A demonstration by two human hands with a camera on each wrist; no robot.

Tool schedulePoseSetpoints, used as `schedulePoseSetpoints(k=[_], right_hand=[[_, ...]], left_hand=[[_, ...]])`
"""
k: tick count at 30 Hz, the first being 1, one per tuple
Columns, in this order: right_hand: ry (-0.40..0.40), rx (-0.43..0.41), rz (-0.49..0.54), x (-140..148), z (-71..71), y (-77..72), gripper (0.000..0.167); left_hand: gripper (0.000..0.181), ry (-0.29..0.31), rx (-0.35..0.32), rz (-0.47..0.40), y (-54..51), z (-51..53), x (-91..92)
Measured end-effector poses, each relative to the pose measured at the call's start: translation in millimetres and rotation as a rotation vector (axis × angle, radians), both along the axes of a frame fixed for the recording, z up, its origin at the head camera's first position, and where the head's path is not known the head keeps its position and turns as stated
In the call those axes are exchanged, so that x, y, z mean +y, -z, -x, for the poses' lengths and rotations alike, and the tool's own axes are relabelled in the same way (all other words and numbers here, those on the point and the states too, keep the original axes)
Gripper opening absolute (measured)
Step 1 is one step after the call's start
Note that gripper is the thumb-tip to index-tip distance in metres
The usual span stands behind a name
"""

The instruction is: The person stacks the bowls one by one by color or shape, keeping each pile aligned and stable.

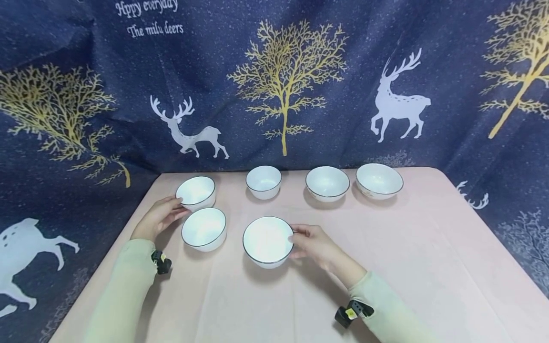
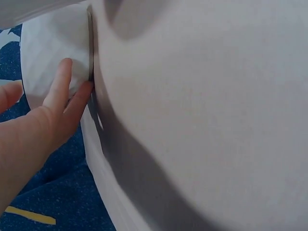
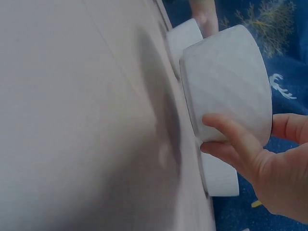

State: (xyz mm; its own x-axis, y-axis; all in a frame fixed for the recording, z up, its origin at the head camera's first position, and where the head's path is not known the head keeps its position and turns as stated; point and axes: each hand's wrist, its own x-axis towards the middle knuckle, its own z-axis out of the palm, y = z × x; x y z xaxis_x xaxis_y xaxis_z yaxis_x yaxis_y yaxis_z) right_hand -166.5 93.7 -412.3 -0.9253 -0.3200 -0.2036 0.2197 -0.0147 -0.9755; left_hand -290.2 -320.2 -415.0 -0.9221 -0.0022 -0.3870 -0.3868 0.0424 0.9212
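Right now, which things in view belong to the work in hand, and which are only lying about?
In the work:
back-left bowl, held by the left hand
front-centre bowl, held by the right hand

Probably just lying about, not held now:
front-left bowl
back-centre bowl
rightmost bowl
bowl beside it
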Motion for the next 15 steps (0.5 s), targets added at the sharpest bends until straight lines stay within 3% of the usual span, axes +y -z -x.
schedulePoseSetpoints(k=[15], right_hand=[[-0.064, -0.011, 0.071, -9.8, -15.7, 8.0, 0.051]], left_hand=[[0.058, -0.011, -0.004, -0.067, -0.7, -2.0, 1.2]])
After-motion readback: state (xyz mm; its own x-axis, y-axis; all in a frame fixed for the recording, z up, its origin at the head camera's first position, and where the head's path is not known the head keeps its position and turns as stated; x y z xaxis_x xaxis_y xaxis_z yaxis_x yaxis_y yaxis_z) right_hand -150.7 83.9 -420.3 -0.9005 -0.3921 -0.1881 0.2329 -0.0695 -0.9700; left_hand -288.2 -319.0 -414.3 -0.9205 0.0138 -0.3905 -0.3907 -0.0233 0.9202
